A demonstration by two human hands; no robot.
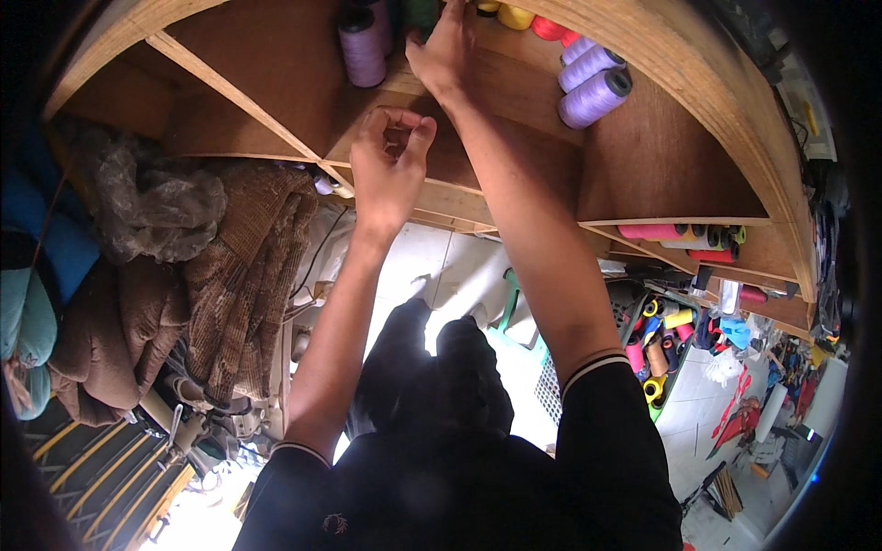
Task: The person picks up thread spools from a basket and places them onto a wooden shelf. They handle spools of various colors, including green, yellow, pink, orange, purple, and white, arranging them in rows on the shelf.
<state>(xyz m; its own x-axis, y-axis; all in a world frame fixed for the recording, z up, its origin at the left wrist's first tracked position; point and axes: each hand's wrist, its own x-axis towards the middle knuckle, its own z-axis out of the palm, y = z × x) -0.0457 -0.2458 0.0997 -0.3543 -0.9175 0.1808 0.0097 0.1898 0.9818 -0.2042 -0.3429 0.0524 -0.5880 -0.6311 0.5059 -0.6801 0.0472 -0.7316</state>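
My right hand (450, 50) reaches up onto a wooden shelf (514, 87), fingers spread on a dark green thread spool (418, 14) at the top edge; whether it grips it is hidden. Just left stands a purple thread spool (361, 46). My left hand (390, 165) hangs below the shelf edge, fingers loosely curled and apart, holding nothing. To the right lie two lilac thread cones (595, 83) on their sides, with yellow and red spools (533, 20) behind them.
Pink and yellow thread cones (675, 231) lie on a lower shelf at right, and more cones fill a crate (657, 354) on the tiled floor. Brown folded fabrics (230, 275) and grey plastic bags (152, 197) are piled at left. A sewing machine (211, 413) stands at lower left.
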